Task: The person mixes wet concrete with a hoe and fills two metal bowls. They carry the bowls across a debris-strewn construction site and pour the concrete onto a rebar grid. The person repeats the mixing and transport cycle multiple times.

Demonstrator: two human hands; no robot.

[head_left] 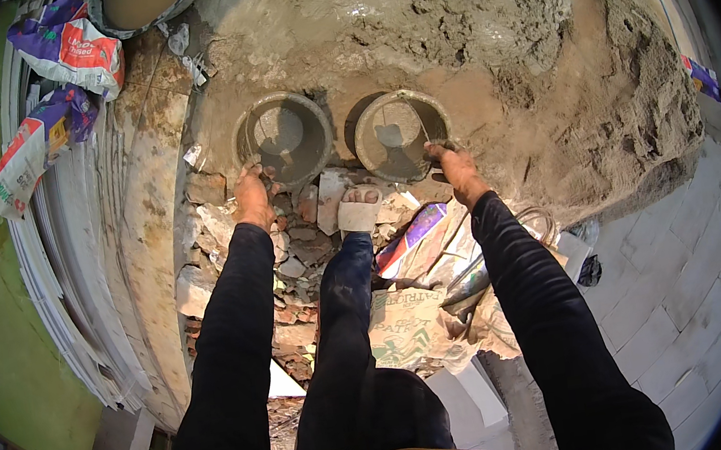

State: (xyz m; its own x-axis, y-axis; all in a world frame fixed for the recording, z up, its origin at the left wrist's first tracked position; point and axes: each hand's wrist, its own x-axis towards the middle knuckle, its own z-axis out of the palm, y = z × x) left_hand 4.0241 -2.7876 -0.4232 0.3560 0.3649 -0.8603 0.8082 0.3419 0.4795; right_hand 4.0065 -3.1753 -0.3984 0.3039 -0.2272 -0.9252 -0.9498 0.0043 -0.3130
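At the edge of a broad mortar heap (524,20), we have our left bucket (315,148) and right bucket (434,122) gripped, apparently neither loaded nor lifted. Our left hand (255,198) and right hand (459,170) pinch with curled fingers, rim or handle we cannot tell.

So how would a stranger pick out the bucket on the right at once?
Find the big grey-brown heap at the upper right. Just left of it is the right bucket, round, grey and open-topped. Its lookalike, the left bucket, has the left hand at its rim; this one is nearer the heap, with the right hand at its rim.
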